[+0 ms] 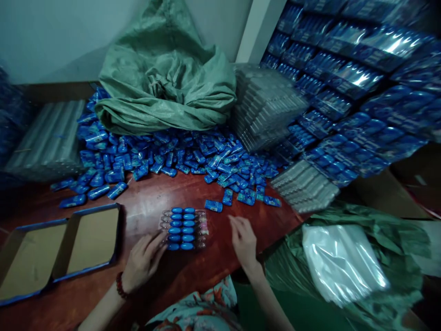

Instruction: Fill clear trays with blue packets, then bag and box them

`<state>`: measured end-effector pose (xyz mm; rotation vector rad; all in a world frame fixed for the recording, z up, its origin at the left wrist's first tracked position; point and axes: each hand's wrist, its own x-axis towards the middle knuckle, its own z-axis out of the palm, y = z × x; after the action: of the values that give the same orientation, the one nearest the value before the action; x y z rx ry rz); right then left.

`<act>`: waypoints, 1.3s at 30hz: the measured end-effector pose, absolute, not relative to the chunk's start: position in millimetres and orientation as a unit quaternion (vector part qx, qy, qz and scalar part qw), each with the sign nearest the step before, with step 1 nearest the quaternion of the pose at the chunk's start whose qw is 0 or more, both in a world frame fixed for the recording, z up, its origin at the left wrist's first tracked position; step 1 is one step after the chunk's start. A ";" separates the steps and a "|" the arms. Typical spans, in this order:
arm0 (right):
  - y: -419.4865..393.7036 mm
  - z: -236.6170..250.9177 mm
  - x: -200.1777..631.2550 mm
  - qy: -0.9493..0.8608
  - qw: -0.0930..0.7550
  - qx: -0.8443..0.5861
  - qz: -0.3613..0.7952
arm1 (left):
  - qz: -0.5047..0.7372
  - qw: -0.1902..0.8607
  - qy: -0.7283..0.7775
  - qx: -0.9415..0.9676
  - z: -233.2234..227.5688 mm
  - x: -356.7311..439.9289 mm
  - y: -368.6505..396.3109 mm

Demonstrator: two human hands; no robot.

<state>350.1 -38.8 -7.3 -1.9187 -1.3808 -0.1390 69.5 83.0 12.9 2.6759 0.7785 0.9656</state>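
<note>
- The left hand is resting on the table near its front edge, fingers spread open and lying against the left side of a clear blister tray, gripping nothing.
- The right hand is hovering just right of the tray, fingers loosely open and pointing toward the far side; it is holding nothing.
- The blister tray is lying flat near the middle of the front edge, between the two hands, with two columns of blue capsule-shaped packs sitting in its pockets while the outer pockets are showing clear.
- One loose blue pack is lying just beyond the tray, apart from it.
- A wide heap of blue packs is spreading across the far half of the table, reaching toward its left edge.
- A green woven sack is slumping over the heap at the far edge.
- Two shallow cardboard lids with blue rims are sitting at the front left corner.
- Stacks of clear empty trays are standing at the far right, blurred.
- A clear plastic bag is lying on green sacking off the right edge.
</note>
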 end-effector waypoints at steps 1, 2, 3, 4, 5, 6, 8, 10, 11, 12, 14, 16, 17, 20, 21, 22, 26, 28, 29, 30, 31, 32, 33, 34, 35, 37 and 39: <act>-39.7 -10.4 369.6 -0.488 0.391 -0.778 -0.068 | 0.327 0.116 0.262 0.900 23.1 83.4 89.1; -40.0 -13.1 388.3 -0.446 0.396 -0.798 -0.080 | 0.315 0.136 0.253 0.904 32.4 102.1 95.2; -39.6 -15.4 405.5 -0.422 0.393 -0.812 -0.088 | 0.288 0.152 0.238 0.915 40.0 125.0 100.6; -38.4 -17.1 420.4 -0.418 0.379 -0.820 -0.093 | 0.248 0.157 0.214 0.932 45.3 151.3 105.0; -36.3 -18.1 432.6 -0.432 0.354 -0.825 -0.091 | 0.191 0.153 0.187 0.951 48.3 179.8 108.2; -33.7 -18.5 442.1 -0.459 0.316 -0.826 -0.082 | 0.138 0.142 0.163 0.966 48.8 209.0 110.0; -27.9 -18.0 453.3 -0.524 0.216 -0.822 -0.054 | 0.057 0.125 0.151 0.979 43.8 264.2 110.3; -24.4 -17.7 456.9 -0.565 0.123 -0.815 -0.037 | -0.024 0.124 0.154 0.980 34.7 308.0 108.2; -24.4 -18.3 457.1 -0.575 0.094 -0.812 -0.036 | -0.043 0.127 0.160 0.978 30.1 324.2 107.3; -25.6 -19.5 456.8 -0.580 0.080 -0.810 -0.038 | -0.057 0.131 0.165 0.976 26.2 336.4 107.2; -31.4 -23.6 455.6 -0.580 0.091 -0.808 -0.043 | -0.063 0.142 0.172 0.973 21.4 349.2 110.7; -39.5 -28.5 453.1 -0.564 0.147 -0.812 -0.031 | -0.065 0.158 0.171 0.970 21.5 346.5 120.7; -43.4 -30.7 450.6 -0.545 0.193 -0.815 -0.018 | -0.067 0.166 0.168 0.969 23.1 339.2 128.1; -49.1 -32.1 433.6 -0.451 0.362 -0.814 0.051 | -0.026 0.210 0.145 0.966 33.7 292.8 155.1; -47.5 -30.3 424.3 -0.422 0.410 -0.804 0.087 | 0.013 0.232 0.140 0.963 38.6 270.1 164.4; -43.6 -27.4 413.6 -0.406 0.444 -0.789 0.126 | 0.065 0.257 0.136 0.954 43.7 245.0 173.3; -10.3 -8.6 370.5 -0.490 0.452 -0.718 0.203 | 0.146 0.249 0.236 0.928 58.9 143.0 198.7; 8.0 0.0 356.8 -0.575 0.405 -0.688 0.180 | 0.160 0.238 0.280 0.916 58.5 104.9 200.5; 15.2 3.4 352.7 -0.615 0.370 -0.676 0.168 | 0.170 0.241 0.299 0.907 55.8 91.3 198.0; 20.7 6.3 349.9 -0.652 0.326 -0.666 0.158 | 0.183 0.250 0.318 0.896 51.7 81.4 193.6; 24.9 8.8 348.3 -0.685 0.274 -0.659 0.148 | 0.199 0.264 0.335 0.883 46.6 75.1 187.7; 28.0 11.3 347.5 -0.711 0.219 -0.654 0.137 | 0.215 0.280 0.348 0.868 40.7 71.9 181.0; 30.4 13.9 346.9 -0.732 0.169 -0.649 0.121 | 0.232 0.293 0.360 0.855 34.5 71.4 174.2; 32.7 16.8 346.5 -0.747 0.126 -0.644 0.106 | 0.246 0.301 0.369 0.844 28.4 72.9 167.8; 35.2 20.0 345.9 -0.759 0.092 -0.638 0.095 | 0.259 0.302 0.374 0.838 22.8 75.6 162.3; 40.8 27.1 344.2 -0.774 0.053 -0.626 0.082 | 0.276 0.283 0.364 0.843 13.7 82.2 155.0; 46.5 34.0 342.1 -0.782 0.037 -0.617 0.080 | 0.281 0.257 0.324 0.866 7.7 86.8 152.8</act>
<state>342.1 46.5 34.0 -1.8934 -2.4010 0.2444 86.8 152.8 7.7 2.3477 0.8801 0.7634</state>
